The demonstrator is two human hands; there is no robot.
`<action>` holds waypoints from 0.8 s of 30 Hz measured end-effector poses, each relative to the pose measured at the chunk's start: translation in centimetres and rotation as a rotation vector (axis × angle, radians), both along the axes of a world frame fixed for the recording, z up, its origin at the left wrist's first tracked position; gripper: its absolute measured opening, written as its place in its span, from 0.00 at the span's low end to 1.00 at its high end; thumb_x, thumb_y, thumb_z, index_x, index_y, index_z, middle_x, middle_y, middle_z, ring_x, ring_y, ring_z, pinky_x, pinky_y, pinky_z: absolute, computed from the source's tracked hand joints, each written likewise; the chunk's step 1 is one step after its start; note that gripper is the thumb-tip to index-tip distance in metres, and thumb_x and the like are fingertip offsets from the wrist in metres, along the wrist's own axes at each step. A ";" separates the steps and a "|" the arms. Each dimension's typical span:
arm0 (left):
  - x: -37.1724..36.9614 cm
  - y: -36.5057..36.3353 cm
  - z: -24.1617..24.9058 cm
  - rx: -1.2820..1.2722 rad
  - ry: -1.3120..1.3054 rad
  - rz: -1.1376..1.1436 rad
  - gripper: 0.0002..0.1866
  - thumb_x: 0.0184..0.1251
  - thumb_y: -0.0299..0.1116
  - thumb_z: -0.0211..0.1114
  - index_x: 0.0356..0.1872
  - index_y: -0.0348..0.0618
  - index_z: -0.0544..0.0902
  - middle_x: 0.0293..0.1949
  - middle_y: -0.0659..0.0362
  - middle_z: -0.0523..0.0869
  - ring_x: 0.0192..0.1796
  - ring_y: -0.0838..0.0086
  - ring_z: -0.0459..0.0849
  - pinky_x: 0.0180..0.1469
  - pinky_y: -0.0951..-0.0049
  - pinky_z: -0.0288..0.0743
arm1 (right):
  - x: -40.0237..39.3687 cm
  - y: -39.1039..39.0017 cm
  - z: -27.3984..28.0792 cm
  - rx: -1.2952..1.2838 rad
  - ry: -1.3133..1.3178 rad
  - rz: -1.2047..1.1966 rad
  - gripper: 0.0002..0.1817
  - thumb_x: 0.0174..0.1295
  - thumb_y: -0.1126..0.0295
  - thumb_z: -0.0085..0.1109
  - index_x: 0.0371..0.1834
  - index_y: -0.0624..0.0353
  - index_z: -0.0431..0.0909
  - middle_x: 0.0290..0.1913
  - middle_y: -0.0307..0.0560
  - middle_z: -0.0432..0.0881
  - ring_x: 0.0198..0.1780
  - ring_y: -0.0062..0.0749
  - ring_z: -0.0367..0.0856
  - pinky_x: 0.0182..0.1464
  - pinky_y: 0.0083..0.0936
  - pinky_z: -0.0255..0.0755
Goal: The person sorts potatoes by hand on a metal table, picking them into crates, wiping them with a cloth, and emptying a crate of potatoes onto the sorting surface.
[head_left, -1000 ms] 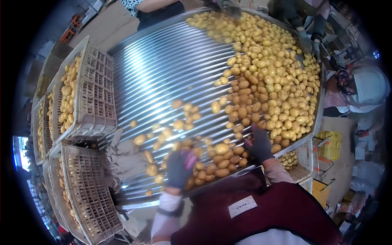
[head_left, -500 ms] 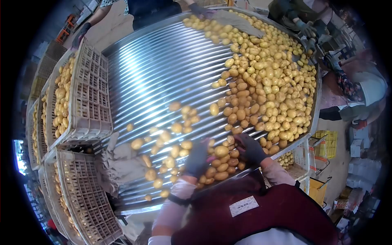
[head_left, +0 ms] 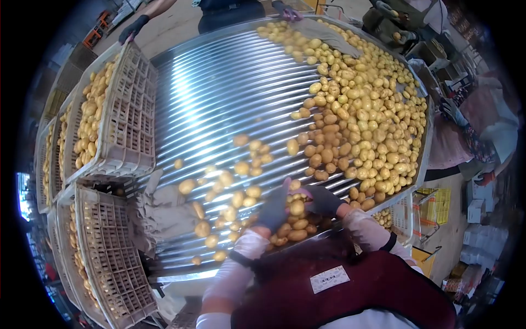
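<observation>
My left hand point(head_left: 274, 208), in a dark glove with pinkish fingertips, is at the near edge of the ribbed metal table point(head_left: 208, 109). My right hand point(head_left: 324, 201), gloved alike, faces it. Between them are a few potatoes point(head_left: 297, 207), with both hands' fingers curved round them; which ones each hand grips cannot be made out. More potatoes point(head_left: 297, 235) lie just below the hands against the near rim. A large heap of potatoes point(head_left: 378, 120) covers the right side of the table, and loose ones point(head_left: 241, 168) are scattered left of my hands.
Crates of potatoes point(head_left: 129, 109) stand along the left edge, with another crate point(head_left: 118, 252) nearer. A grey cloth point(head_left: 164, 214) lies at the table's left end, another point(head_left: 329, 35) at the far side. A co-worker's gloved hand point(head_left: 133, 28) touches a crate; other people stand at the right.
My right hand has moved left toward my left hand, and both now close in round potatoes. The far co-worker's gloved hand has shifted at the crate. The view has shifted slightly.
</observation>
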State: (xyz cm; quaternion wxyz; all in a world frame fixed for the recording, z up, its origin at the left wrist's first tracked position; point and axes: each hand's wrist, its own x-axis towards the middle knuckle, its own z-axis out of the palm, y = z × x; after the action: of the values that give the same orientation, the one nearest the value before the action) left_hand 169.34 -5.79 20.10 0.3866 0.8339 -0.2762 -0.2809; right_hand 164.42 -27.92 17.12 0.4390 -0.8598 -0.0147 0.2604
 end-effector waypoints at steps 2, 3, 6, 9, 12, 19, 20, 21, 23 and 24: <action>-0.4 0.1 -1.2 -0.128 -0.053 0.027 0.45 0.59 0.23 0.67 0.79 0.43 0.57 0.68 0.42 0.73 0.69 0.51 0.73 0.71 0.60 0.67 | 0.7 0.3 1.9 0.040 0.172 -0.052 0.32 0.54 0.61 0.69 0.65 0.57 0.75 0.55 0.55 0.84 0.55 0.42 0.83 0.58 0.37 0.75; -0.6 0.0 -1.7 -0.194 -0.083 0.037 0.45 0.60 0.25 0.69 0.79 0.43 0.57 0.68 0.42 0.73 0.69 0.51 0.74 0.71 0.60 0.67 | 0.4 0.1 0.9 0.208 0.211 -0.101 0.32 0.55 0.61 0.69 0.64 0.58 0.75 0.56 0.53 0.84 0.56 0.40 0.83 0.59 0.36 0.74; -0.8 -1.0 -3.1 -0.260 0.149 0.152 0.43 0.62 0.27 0.70 0.78 0.41 0.58 0.66 0.43 0.75 0.66 0.52 0.77 0.69 0.60 0.70 | 0.0 -0.6 -1.4 0.653 0.291 -0.216 0.31 0.58 0.62 0.69 0.65 0.58 0.74 0.58 0.46 0.83 0.60 0.36 0.80 0.63 0.33 0.72; -1.1 -2.5 -4.4 -0.476 0.367 0.290 0.41 0.64 0.28 0.71 0.76 0.40 0.61 0.64 0.47 0.78 0.63 0.58 0.81 0.66 0.63 0.73 | 0.0 -0.6 -0.2 0.933 0.314 -0.208 0.31 0.61 0.68 0.67 0.69 0.59 0.70 0.62 0.46 0.79 0.64 0.33 0.77 0.66 0.31 0.72; -1.4 -3.7 0.3 -0.633 0.514 0.473 0.39 0.64 0.28 0.71 0.75 0.39 0.63 0.63 0.50 0.79 0.61 0.64 0.81 0.66 0.65 0.75 | -0.6 -0.2 0.7 1.095 0.371 -0.458 0.30 0.65 0.71 0.63 0.71 0.58 0.67 0.66 0.48 0.75 0.65 0.35 0.76 0.66 0.36 0.74; -2.8 -3.4 3.4 -0.364 0.342 0.533 0.36 0.65 0.26 0.67 0.73 0.34 0.64 0.63 0.49 0.78 0.61 0.66 0.80 0.64 0.67 0.75 | 1.3 3.0 2.2 1.689 0.324 -0.505 0.26 0.75 0.52 0.49 0.70 0.54 0.67 0.66 0.51 0.74 0.65 0.49 0.75 0.64 0.55 0.74; -3.3 -3.3 2.9 -0.465 0.286 0.507 0.37 0.64 0.27 0.68 0.73 0.34 0.64 0.64 0.49 0.77 0.63 0.66 0.79 0.64 0.66 0.74 | 1.6 3.1 2.7 1.875 0.411 -0.525 0.27 0.77 0.50 0.44 0.69 0.55 0.67 0.65 0.54 0.76 0.63 0.51 0.78 0.63 0.55 0.74; -3.8 -3.3 3.0 -0.566 0.231 0.475 0.38 0.62 0.28 0.69 0.73 0.33 0.63 0.66 0.49 0.76 0.64 0.65 0.78 0.64 0.66 0.73 | 1.9 2.9 3.1 1.936 0.383 -0.394 0.27 0.77 0.48 0.42 0.68 0.56 0.69 0.65 0.55 0.76 0.64 0.54 0.77 0.62 0.58 0.74; -3.9 -2.7 3.2 -0.426 0.045 0.332 0.38 0.62 0.28 0.69 0.73 0.33 0.63 0.68 0.50 0.75 0.64 0.64 0.78 0.64 0.66 0.73 | 1.6 2.7 3.8 1.976 0.412 -0.427 0.25 0.76 0.48 0.43 0.63 0.56 0.70 0.63 0.53 0.76 0.63 0.53 0.77 0.63 0.62 0.72; -3.6 -2.6 4.2 -0.430 0.029 0.283 0.37 0.64 0.30 0.68 0.73 0.33 0.63 0.68 0.50 0.74 0.64 0.63 0.78 0.65 0.66 0.72 | 1.3 2.7 4.1 1.993 0.421 -0.445 0.25 0.76 0.48 0.44 0.61 0.56 0.71 0.61 0.52 0.77 0.63 0.52 0.77 0.64 0.63 0.71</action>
State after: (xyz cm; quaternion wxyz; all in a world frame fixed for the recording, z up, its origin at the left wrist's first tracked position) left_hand 165.72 -8.43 24.33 0.5944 0.7588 -0.2043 -0.1708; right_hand 165.69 -25.18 21.23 0.9816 -0.0283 0.0126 0.1883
